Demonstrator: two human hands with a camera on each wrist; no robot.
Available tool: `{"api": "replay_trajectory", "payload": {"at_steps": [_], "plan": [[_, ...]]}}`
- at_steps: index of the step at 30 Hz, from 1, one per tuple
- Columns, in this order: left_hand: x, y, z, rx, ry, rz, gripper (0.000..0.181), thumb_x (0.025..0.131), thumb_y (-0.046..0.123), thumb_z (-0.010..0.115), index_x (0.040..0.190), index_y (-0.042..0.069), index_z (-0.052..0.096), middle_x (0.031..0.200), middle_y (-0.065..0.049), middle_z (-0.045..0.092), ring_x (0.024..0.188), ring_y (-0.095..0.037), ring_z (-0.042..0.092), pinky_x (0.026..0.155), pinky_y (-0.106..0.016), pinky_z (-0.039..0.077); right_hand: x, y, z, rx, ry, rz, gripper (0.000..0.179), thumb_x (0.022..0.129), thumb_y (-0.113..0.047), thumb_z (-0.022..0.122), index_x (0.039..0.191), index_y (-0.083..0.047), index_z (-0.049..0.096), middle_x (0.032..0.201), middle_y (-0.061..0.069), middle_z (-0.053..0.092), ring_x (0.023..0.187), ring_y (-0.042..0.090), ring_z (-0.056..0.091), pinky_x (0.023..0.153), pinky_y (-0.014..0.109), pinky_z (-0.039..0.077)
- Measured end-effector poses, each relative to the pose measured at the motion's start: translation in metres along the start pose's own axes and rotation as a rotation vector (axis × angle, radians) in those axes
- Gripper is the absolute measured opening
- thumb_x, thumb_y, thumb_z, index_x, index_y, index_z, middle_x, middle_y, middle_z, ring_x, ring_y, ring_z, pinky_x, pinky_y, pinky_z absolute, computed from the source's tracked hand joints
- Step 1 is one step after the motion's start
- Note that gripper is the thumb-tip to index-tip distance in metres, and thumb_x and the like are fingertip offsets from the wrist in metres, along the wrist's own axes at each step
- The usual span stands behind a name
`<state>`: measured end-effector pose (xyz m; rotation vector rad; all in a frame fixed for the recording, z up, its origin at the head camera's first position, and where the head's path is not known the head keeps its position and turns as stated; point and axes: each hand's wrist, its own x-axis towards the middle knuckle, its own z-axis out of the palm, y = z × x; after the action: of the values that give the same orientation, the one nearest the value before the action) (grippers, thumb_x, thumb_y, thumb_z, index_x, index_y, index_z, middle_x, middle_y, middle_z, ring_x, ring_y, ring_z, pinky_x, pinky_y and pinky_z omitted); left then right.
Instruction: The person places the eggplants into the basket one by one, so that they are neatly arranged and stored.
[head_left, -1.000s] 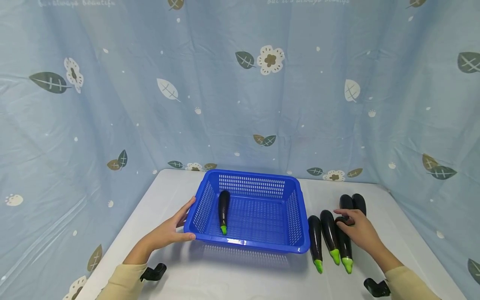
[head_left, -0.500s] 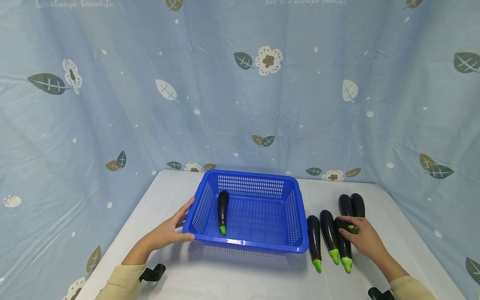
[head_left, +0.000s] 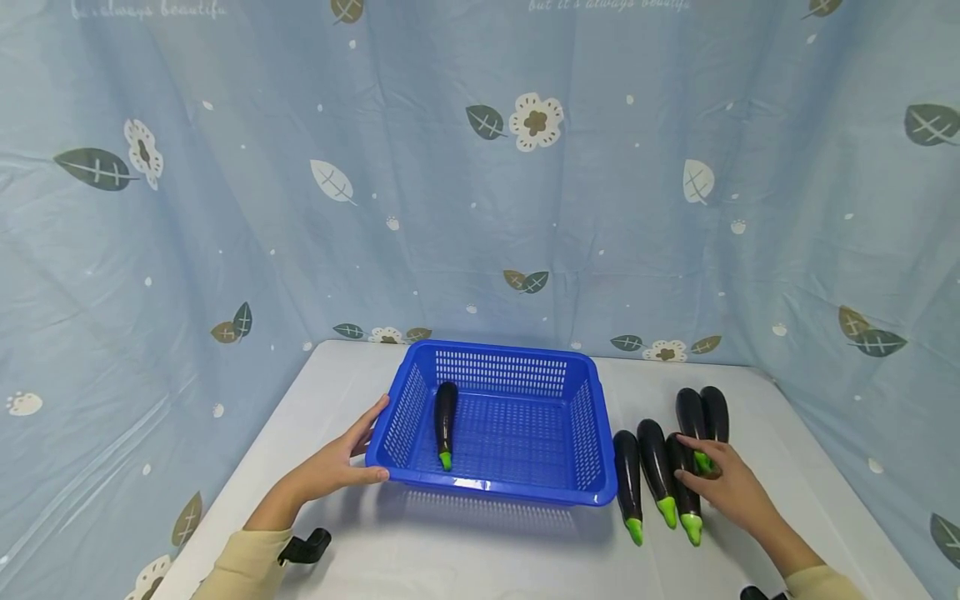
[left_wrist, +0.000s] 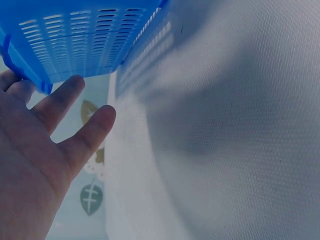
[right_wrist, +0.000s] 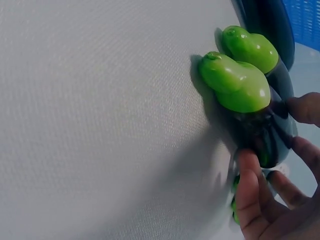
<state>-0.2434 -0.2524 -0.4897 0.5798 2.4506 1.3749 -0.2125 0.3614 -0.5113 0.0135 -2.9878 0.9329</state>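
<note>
My left hand point(head_left: 337, 462) touches the left front corner of a blue plastic basket point(head_left: 491, 483). Its fingers look straight and spread along the outer wall in the left wrist view. Inside the basket, toward the left, lies one eggplant point(head_left: 446, 421), green stem toward me. On the right, my right hand point(head_left: 723, 483) pinches another eggplant point(head_left: 686, 500), the rightmost of three in a front row. In the right wrist view, thumb and fingers sit on either side of that eggplant's dark body point(right_wrist: 250, 125), beside its green stem point(right_wrist: 242, 90).
Two eggplants, one in the row's middle point(head_left: 656, 462) and one point(head_left: 628, 475) close by the basket's right side, lie left of the held one. Two more eggplants point(head_left: 690, 408) lie behind my right hand. A patterned blue curtain point(head_left: 480, 208) surrounds the white table point(head_left: 450, 558).
My right hand has come slightly toward me and its fingers have settled around the rightmost front eggplant. The left hand and the basket stay in place.
</note>
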Motion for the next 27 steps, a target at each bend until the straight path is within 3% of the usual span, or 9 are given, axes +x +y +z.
{"api": "replay_trajectory", "payload": {"at_steps": [5, 13, 21, 27], "plan": [[-0.0004, 0.0001, 0.0003, 0.001, 0.002, 0.0, 0.108, 0.088, 0.031, 0.079, 0.165, 0.034, 0.002, 0.17, -0.018, 0.004, 0.145, -0.056, 0.026, 0.108, -0.075, 0.029, -0.0007, 0.0003, 0.0015, -0.017, -0.016, -0.012, 0.073, 0.09, -0.038, 0.077, 0.148, -0.005, 0.05, 0.145, 0.036, 0.037, 0.102, 0.042, 0.063, 0.077, 0.053, 0.056], [-0.0014, 0.0003, 0.001, 0.003, 0.004, 0.001, 0.108, 0.088, 0.031, 0.079, 0.165, 0.034, 0.002, 0.17, -0.017, 0.004, 0.145, -0.056, 0.027, 0.108, -0.076, 0.029, -0.0022, 0.0009, 0.0051, 0.089, -0.059, -0.015, 0.072, 0.091, -0.034, 0.078, 0.152, -0.011, 0.047, 0.148, 0.034, 0.036, 0.075, 0.02, 0.059, 0.059, 0.03, 0.053], [-0.002, -0.0007, 0.001, 0.008, 0.007, 0.001, 0.108, 0.088, 0.032, 0.079, 0.164, 0.035, 0.002, 0.17, -0.019, 0.005, 0.144, -0.056, 0.028, 0.107, -0.075, 0.03, -0.0038, -0.0016, 0.0065, 0.149, -0.066, 0.004, 0.069, 0.091, -0.028, 0.077, 0.152, -0.014, 0.048, 0.149, 0.031, 0.04, 0.062, 0.016, 0.056, 0.054, 0.029, 0.051], [-0.0009, -0.0008, 0.0013, 0.004, 0.006, -0.005, 0.107, 0.088, 0.032, 0.078, 0.164, 0.036, 0.002, 0.17, -0.018, 0.004, 0.145, -0.056, 0.027, 0.107, -0.075, 0.03, -0.0036, 0.0002, 0.0087, 0.163, -0.067, 0.025, 0.069, 0.091, -0.026, 0.078, 0.152, -0.014, 0.047, 0.147, 0.029, 0.042, 0.062, 0.017, 0.059, 0.053, 0.03, 0.051]]}}
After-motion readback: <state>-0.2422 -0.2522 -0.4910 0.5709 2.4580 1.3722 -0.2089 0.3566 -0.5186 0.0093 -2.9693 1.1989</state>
